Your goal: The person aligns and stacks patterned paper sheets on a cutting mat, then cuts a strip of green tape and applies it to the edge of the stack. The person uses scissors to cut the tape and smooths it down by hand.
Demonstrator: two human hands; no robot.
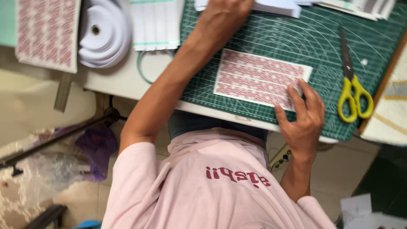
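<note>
Right hand (302, 116): lower right of centre, fingers spread flat, pressing the near right corner of the patterned sheet (260, 78).
Left hand (220, 17): top centre, reaching onto the white paper stack (277, 6); fingers cut off by the frame edge, so its grip cannot be told.
Patterned sheet: white with red rows, lying flat mid-frame on the green cutting mat (296, 42).
Scissors (352, 80): yellow-handled, closed, right of the sheet, well apart from both hands.
Hidden: the desk (123, 78) front edge partly behind the arm.
Room: bare mat between sheet and scissors; tape roll (104, 34) upper left.
</note>
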